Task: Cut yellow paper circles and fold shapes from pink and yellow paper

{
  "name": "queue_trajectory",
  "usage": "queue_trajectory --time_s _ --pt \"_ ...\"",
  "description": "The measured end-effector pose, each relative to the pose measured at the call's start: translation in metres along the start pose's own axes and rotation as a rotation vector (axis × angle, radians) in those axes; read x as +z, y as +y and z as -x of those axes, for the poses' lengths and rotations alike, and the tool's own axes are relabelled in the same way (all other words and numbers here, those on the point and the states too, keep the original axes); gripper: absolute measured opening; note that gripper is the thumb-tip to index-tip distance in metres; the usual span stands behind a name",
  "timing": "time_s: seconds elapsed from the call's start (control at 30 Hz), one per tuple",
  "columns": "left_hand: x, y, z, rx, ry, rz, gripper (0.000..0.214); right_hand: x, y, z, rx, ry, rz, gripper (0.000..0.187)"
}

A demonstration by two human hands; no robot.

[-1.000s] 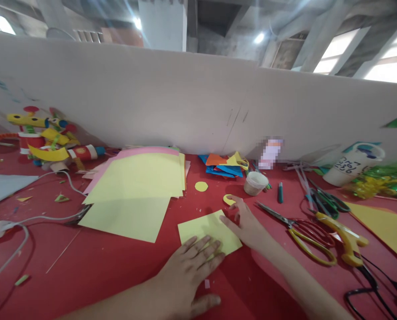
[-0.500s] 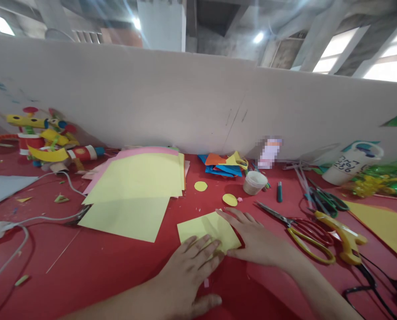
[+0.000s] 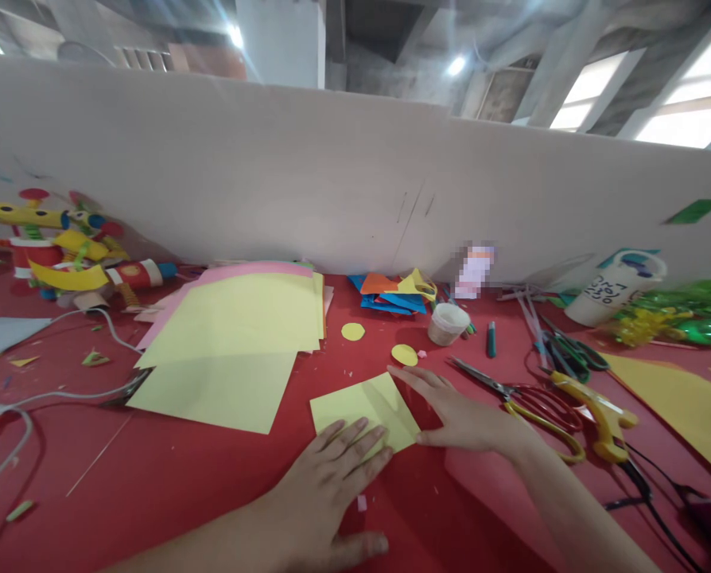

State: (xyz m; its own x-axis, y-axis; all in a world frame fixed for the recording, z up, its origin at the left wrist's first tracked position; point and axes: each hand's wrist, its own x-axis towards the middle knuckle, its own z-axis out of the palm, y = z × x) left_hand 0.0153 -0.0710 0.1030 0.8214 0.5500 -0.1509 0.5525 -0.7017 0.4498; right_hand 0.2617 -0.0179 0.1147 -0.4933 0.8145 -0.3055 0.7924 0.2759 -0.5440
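Observation:
A pale yellow piece of paper lies flat on the red table. My left hand rests with spread fingers on its near edge, the thumb apart on the tabletop. At the paper's right side is my right hand, fingers stretched toward the far corner and thumb at the right corner. Its palm is off the sheet, and nothing shows in its grasp. Just beyond the fingers lie two yellow paper circles, one nearer and one farther. Scissors with red and yellow handles lie right of my right hand.
Stacked coloured sheets lie left of centre. Behind the circles are folded paper scraps and a small white cup. A yellow glue gun sits at right, below a white container. Paper toys stand far left near a white cable.
My right hand has slid slightly off the paper toward its right edge, uncovering more of the sheet. My left hand stays on the near edge. The whole view has shifted a little.

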Motion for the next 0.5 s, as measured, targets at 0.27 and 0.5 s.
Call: queue_trajectory --time_s 0.27,0.5 --pt "-0.007 -0.012 0.025 -0.03 0.032 -0.05 0.065 -0.003 0.003 -0.002 -0.009 -0.023 -0.059 0.092" --pt "-0.039 0.003 0.048 -0.177 -0.04 -0.099 0.058 -0.004 0.007 -0.003 -0.033 -0.04 -0.056 0.09"
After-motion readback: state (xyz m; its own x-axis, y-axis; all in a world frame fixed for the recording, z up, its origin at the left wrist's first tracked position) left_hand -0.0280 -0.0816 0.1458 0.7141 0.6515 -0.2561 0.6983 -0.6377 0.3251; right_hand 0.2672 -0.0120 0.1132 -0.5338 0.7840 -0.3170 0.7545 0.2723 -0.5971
